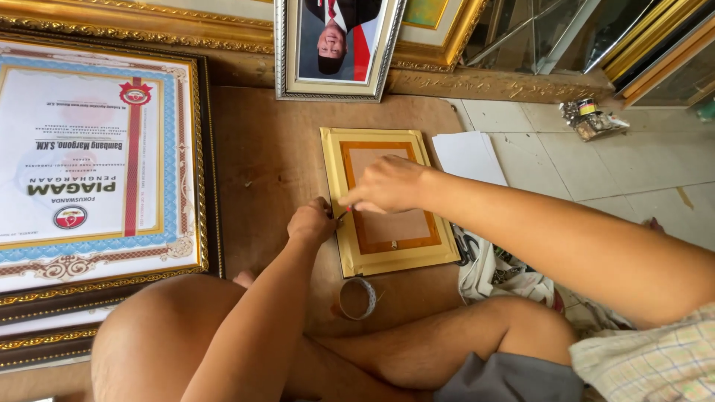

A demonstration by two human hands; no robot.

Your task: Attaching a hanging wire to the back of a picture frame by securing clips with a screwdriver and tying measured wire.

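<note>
A brown board [275, 171] covers the tiled floor [596, 164], with a large framed certificate [97, 156] at nine o'clock and a framed portrait [339, 45] at twelve. The small gold frame [387, 257] lies face down at centre, long axis twelve to six. The right hand [387, 184] pinches a thin red-tipped tool [344, 216] at its left rail, the left hand [313, 222] is curled shut beside it, and a tape roll [358, 298] sits at six.

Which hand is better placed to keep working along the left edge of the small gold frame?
The right hand, probably. It lies over the small gold frame and pinches a thin red-tipped tool pointed at the left edge. The left hand rests closed beside that edge on the brown board, seemingly steadying it.
</note>
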